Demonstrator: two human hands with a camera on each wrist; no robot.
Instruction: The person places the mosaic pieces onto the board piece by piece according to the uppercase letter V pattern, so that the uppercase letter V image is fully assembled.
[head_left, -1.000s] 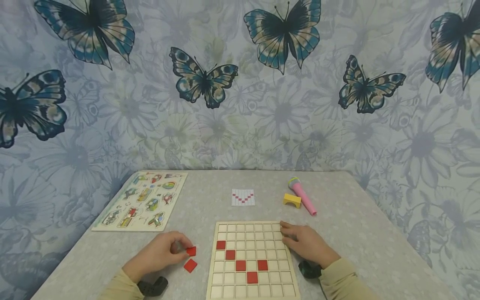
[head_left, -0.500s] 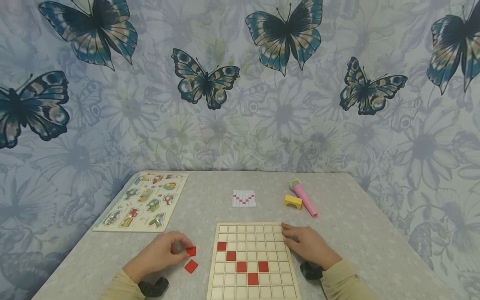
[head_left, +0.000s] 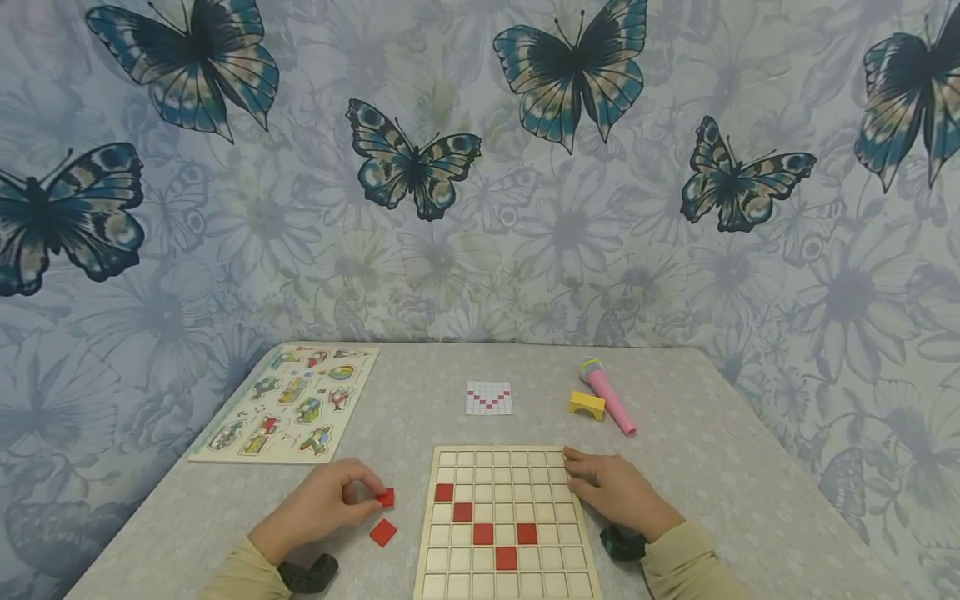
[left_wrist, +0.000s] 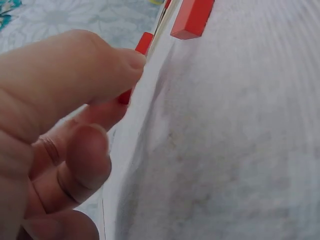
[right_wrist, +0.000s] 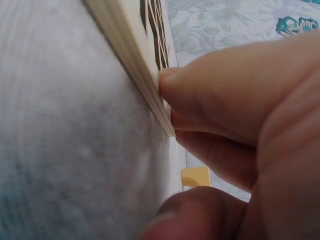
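In the head view, my left hand (head_left: 321, 505) pinches a red square tile (head_left: 387, 497) between thumb and fingers at the table surface. The left wrist view shows that tile (left_wrist: 144, 43) partly hidden behind the thumb. A second red tile (head_left: 383, 532) lies loose just nearer to me. To the right is a wooden grid board (head_left: 457, 560) with several red tiles set in its squares, in a slanting pattern. My right hand (head_left: 624, 493) rests its fingertips on the board's right edge by the far corner; in the right wrist view the thumb (right_wrist: 175, 80) touches the board's edge.
Beyond the board lies a small white pattern card (head_left: 489, 398) with pink squares in a V. A yellow arch block (head_left: 587, 405) and a pink toy microphone (head_left: 611, 402) lie at the back right. A picture puzzle board (head_left: 288, 404) occupies the back left.
The left hand has shifted the pinched tile very slightly away from me. The right hand stays on the board's edge. The whole head view has drifted a little.
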